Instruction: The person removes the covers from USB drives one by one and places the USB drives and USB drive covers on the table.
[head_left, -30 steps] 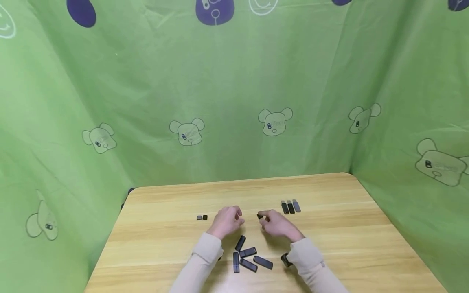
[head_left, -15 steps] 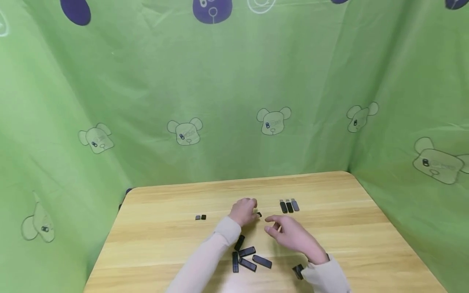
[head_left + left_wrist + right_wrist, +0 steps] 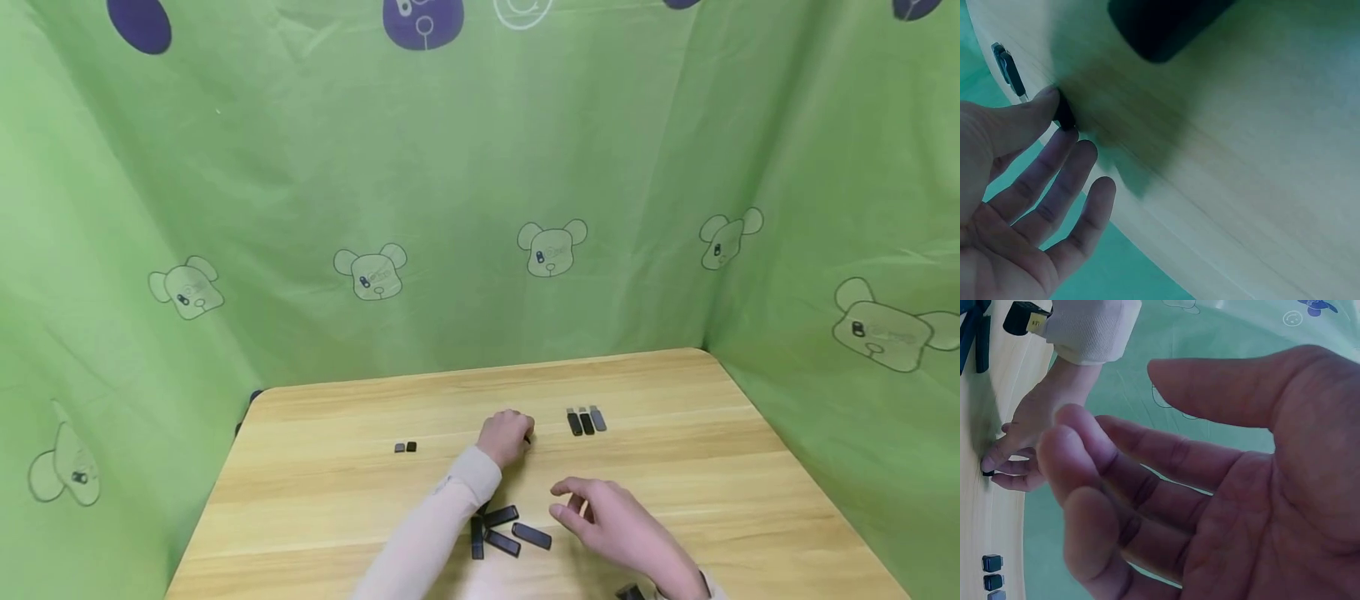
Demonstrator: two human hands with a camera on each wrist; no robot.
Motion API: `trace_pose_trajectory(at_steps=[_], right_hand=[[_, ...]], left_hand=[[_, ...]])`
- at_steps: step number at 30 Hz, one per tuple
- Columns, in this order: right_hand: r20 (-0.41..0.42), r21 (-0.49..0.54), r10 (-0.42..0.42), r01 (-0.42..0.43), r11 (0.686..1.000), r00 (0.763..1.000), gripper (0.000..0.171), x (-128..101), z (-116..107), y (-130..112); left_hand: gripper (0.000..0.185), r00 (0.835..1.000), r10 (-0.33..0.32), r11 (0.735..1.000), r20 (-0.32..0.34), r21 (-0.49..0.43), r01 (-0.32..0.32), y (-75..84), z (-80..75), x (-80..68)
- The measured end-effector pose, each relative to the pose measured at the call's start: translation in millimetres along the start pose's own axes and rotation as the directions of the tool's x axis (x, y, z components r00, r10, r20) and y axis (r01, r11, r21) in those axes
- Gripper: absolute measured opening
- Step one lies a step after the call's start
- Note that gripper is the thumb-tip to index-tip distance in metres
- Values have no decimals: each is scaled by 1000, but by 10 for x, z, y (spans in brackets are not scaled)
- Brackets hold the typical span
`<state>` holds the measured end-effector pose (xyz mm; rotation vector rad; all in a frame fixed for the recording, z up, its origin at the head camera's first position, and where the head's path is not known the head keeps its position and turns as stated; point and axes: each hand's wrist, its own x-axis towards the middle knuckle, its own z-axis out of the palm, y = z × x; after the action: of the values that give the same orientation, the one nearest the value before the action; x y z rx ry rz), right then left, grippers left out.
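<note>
Small black cap [image 3: 1064, 116]: one, on the tabletop [image 3: 675, 467], pinched under the fingers [image 3: 1038, 112] of the left hand [image 3: 506, 435]. In the left wrist view the thumb tip presses its top while the forefinger lies against it; the remaining fingers hang spread and nearly straight. In the head view only a dark speck [image 3: 528, 439] shows at that hand's right edge.

Row of USB sticks [image 3: 586, 421]: three, side by side, lengthwise away from the person, just right of the cap and apart from it. Two are black, the rightmost grey.

Loose caps [image 3: 405, 447]: two, touching one another, well to the left of the cap, at about the same depth on the tabletop.

Heap of sticks [image 3: 506, 530]: four counted, black, lying at mixed angles, nearer the person than the cap, partly covered by the left sleeve [image 3: 450, 517].

Right hand [image 3: 618, 529]: one, held above the tabletop nearer the person and to the right of the cap, close beside the heap. Fingers [image 3: 1116, 487] loosely bent and apart, thumb standing off from them, nothing between them.

Dark object [image 3: 628, 592]: one, at the right wrist, by the bottom edge of the head view; kind cannot be told.

Green cloth [image 3: 450, 167]: printed with bear heads, hung behind and to both sides of the tabletop.
</note>
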<state>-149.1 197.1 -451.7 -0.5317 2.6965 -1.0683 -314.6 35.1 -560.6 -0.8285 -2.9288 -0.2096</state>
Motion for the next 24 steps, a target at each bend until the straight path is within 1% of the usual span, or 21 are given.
trace_pose_trajectory(at_steps=[4,9,10,13,19,24], right_hand=[[-1,15,7,-7,1000,1000,35,-52,17,-26],[13,36,28,-29,999,1000,36,-85,44,-26],[20,38,32,-32,999,999,37,-83,52,-24],[38,40,41,-43,998,998,37,-73,74,-13],[34,29,68,-69,997,997,38,-54,93,-15],[43,28,71,-72,997,997,37,-43,118,-18]], left_hand=[[9,1000,-5,1000,-9,-13,5,-49,12,-9],[8,999,-22,1000,25,-6,22,-171,-3,-46],[8,999,-28,1000,38,-10,28,-208,-13,-62],[8,998,-42,999,50,-24,43,-333,-49,-115],[10,999,-49,995,16,-92,50,-583,-123,-248],[10,998,-63,990,21,-124,65,-766,-184,-371]])
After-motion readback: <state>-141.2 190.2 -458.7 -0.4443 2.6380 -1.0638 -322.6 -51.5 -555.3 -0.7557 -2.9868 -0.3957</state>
